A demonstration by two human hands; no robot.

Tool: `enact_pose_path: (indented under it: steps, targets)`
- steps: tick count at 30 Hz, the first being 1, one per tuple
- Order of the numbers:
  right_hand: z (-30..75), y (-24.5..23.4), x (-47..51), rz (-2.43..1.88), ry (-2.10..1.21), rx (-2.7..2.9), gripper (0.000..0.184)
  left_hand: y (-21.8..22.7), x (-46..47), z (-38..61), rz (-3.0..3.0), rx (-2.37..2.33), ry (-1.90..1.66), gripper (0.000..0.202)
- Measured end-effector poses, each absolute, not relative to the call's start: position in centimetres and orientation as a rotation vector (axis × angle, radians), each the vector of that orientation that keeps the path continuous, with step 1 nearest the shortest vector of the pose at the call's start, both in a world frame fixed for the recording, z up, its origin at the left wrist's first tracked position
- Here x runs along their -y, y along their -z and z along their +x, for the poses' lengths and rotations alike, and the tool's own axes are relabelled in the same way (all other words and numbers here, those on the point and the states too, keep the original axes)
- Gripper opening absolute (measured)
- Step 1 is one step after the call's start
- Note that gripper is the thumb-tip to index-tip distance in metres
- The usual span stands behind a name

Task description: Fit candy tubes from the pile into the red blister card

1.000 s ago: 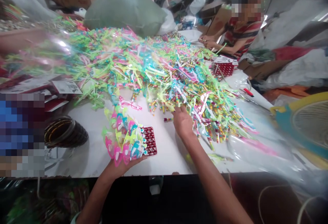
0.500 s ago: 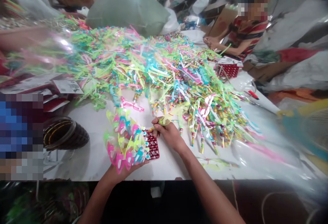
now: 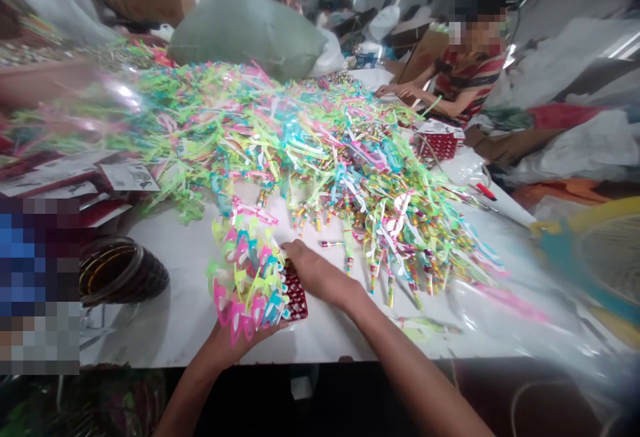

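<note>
My left hand (image 3: pixel 235 342) holds a red grid tray (image 3: pixel 295 296) from beneath at the table's near edge. Most of the tray's holes are filled with bright pink, green and blue plastic toys (image 3: pixel 245 270) standing upright. My right hand (image 3: pixel 313 270) rests over the tray's top right part, fingers closed on a toy I cannot see clearly among the others. A big heap of the same coloured toys (image 3: pixel 320 150) spreads across the white table (image 3: pixel 175 304) just beyond.
A dark round container (image 3: pixel 120 274) stands at the left. Across the table a person in a striped shirt (image 3: pixel 465 77) works beside another red tray (image 3: pixel 437 144). A green sack (image 3: pixel 245 30) lies at the far end, a fan (image 3: pixel 600 250) at the right.
My right hand drew a toy out of the heap, carried it back left and now sits at the tray. The left hand kept holding the tray.
</note>
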State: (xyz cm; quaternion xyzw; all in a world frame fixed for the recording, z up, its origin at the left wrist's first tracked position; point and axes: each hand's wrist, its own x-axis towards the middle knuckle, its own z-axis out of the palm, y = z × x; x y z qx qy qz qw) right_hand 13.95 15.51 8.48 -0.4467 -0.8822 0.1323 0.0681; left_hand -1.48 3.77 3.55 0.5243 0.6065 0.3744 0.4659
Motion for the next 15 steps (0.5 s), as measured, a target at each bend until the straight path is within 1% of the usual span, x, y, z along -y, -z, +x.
enact_pose_path:
  steps: [3,6,7,9,11,15]
  targets:
    - [14.8,-8.1,-19.8,-1.602,-0.358,2.447,0.028,-3.7,-3.5,-1.6,1.321,-1.47,-0.871,0.054]
    - [14.8,-7.3,-22.8,-1.858,-0.307,2.245,0.037,-3.7,-3.4,-1.6,1.286,-1.434,-0.873,0.056]
    - [14.9,-7.1,-23.2,-1.893,-0.304,2.22,0.034,-3.6,-3.3,-1.7,1.287,-1.421,-0.882,0.057]
    - [15.5,-6.9,-23.1,-1.925,-0.286,2.193,0.023,-3.5,-3.4,-1.7,1.32,-1.42,-0.884,0.054]
    - [16.8,-7.0,-22.2,-1.958,-0.235,2.151,0.019,-3.3,-3.4,-1.7,1.334,-1.449,-0.882,0.05]
    - [20.3,-8.1,-20.7,-1.972,-0.135,2.053,0.017,-2.9,-3.3,-1.7,1.28,-1.356,-0.917,0.062]
